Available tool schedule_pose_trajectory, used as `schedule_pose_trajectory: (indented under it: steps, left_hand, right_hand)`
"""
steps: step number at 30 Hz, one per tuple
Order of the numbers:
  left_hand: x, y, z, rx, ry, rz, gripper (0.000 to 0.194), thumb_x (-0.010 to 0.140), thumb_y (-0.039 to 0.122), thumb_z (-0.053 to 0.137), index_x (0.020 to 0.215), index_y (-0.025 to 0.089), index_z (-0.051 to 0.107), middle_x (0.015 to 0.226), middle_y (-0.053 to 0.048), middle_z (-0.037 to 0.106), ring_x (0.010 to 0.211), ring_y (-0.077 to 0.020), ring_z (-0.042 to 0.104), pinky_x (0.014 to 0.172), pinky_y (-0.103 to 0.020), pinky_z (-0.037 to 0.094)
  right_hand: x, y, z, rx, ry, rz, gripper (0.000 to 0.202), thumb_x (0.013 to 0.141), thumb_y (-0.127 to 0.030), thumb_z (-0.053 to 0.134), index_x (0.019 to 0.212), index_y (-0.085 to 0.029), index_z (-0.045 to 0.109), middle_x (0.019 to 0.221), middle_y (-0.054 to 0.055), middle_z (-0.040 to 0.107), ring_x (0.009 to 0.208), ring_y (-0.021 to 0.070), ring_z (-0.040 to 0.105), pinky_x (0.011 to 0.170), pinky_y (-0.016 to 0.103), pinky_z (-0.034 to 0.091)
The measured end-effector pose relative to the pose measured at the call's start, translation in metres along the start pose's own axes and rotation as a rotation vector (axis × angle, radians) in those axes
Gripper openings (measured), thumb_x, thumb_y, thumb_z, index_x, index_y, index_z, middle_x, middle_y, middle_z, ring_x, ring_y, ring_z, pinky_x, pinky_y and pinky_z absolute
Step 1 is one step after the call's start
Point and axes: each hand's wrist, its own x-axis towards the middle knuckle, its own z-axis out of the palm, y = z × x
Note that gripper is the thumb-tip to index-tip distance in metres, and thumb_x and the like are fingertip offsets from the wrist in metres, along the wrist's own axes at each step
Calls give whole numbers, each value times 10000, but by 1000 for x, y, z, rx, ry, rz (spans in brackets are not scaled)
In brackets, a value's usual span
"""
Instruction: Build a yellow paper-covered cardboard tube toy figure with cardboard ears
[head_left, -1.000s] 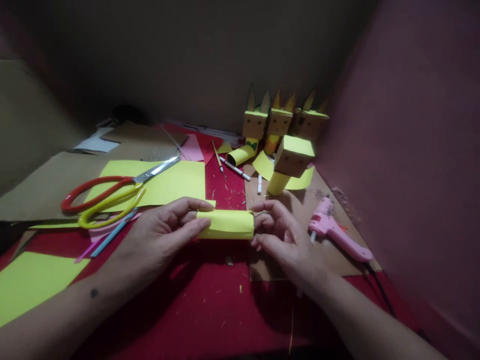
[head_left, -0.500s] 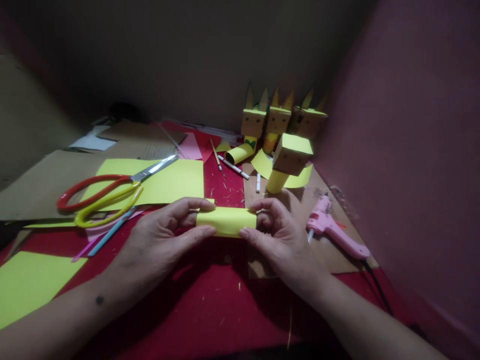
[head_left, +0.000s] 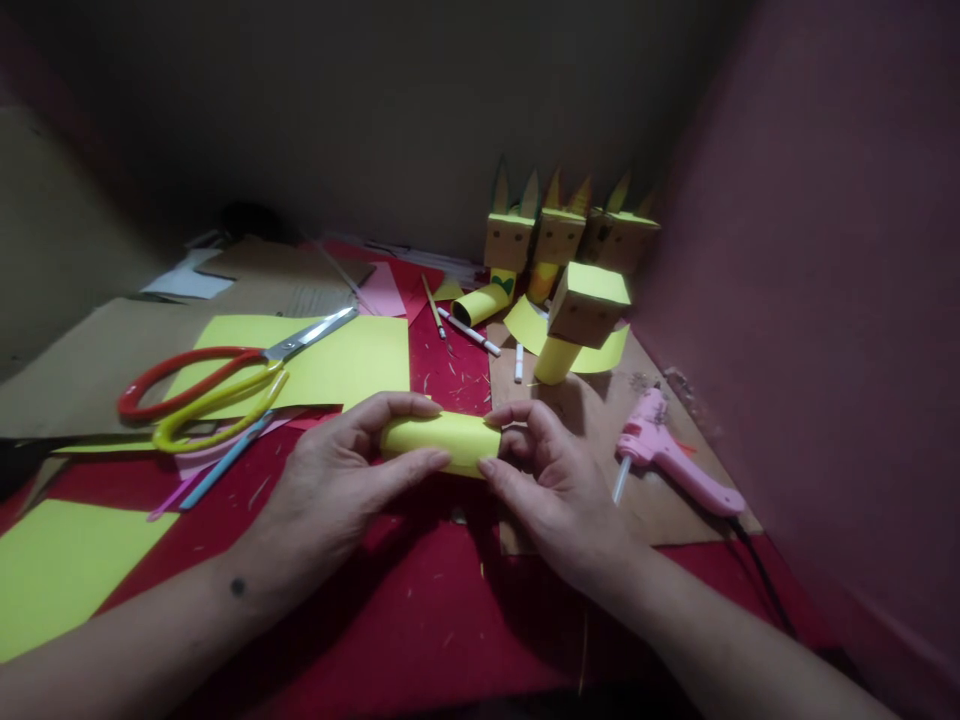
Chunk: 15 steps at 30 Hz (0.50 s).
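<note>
A rolled piece of yellow paper [head_left: 446,437], shaped like a short tube, is held level above the red tabletop. My left hand [head_left: 352,455] grips its left end, thumb in front and fingers over the top. At the right end, my right hand [head_left: 546,460] pinches the edge between thumb and index finger; its other fingers are curled behind. Beyond the roll stands a yellow paper tube topped by a cardboard box head [head_left: 589,308]. A pink glue gun [head_left: 671,455] lies to the right of my right hand.
Red-and-yellow-handled scissors [head_left: 232,385] rest on a yellow sheet [head_left: 367,350] at left. Three eared cardboard figures [head_left: 559,235] stand at the back. A cardboard mat [head_left: 600,400] lies under the glue gun. A pink wall [head_left: 817,330] bounds the right side.
My left hand has slid right along the roll, covering more of its left part. The roll's right end now sits slightly further left, with a small tilt.
</note>
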Motion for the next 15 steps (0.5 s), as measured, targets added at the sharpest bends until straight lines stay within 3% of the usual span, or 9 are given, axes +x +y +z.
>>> schedule_pose_trajectory:
  steps: [6, 12, 15]
  left_hand:
    - [-2, -2, -3, 1, 25, -11, 380, 731, 448, 799, 1039, 250, 700, 856, 0, 765, 730, -197, 698, 604, -228, 560]
    - [-1, -4, -3, 24, 19, 27, 379, 739, 421, 794, 1054, 235, 692, 964, -18, 773, 873, -227, 718, 740, -268, 578]
    - [-1, -5, -2, -6, -51, 42, 418, 734, 389, 801, 1098, 228, 676, 1021, -37, 762, 908, -241, 719, 764, -295, 590]
  right_hand:
    - [0, -7, 0, 122, -42, 35, 331, 735, -113, 563, 1036, -242, 507, 765, -34, 578, 669, 129, 541, 599, 272, 423]
    - [0, -9, 3, 132, -1, 68, 359, 741, -220, 709, 1050, -245, 527, 750, -45, 581, 633, 121, 522, 578, 268, 414]
    - [2, -4, 2, 139, 51, 56, 307, 773, -254, 711, 1029, -244, 543, 716, -50, 579, 626, 120, 516, 584, 266, 407]
